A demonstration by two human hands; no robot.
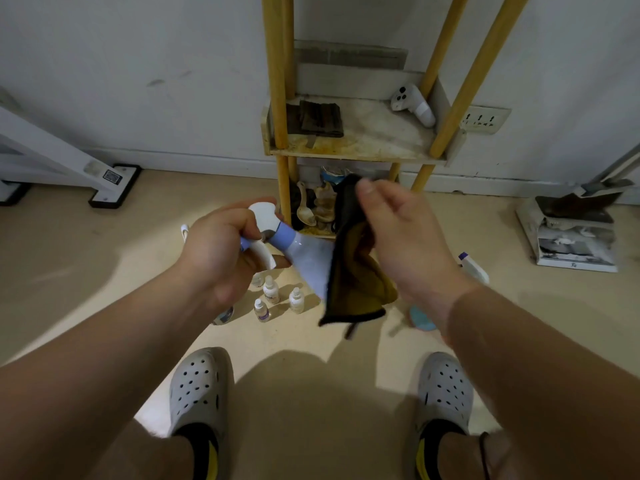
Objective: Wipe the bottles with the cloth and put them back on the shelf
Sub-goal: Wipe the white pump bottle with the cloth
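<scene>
Now left hand (pixel 221 251) gripping spray bottle (pixel 308 261) by trigger, base slanting rightward; right hand (pixel 408 237) pinching cloth (pixel 353 271) against it; beige floor (pixel 104 271), shelf (pixel 346 155) far.

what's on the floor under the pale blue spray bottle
Small white dropper bottles stand on the beige floor. The left hand and the dark brown cloth cover whatever else lies there.

Spray bottle (pixel 304 258) in left hand (pixel 214 251); cloth (pixel 353 271) in right hand (pixel 405 237)
</scene>
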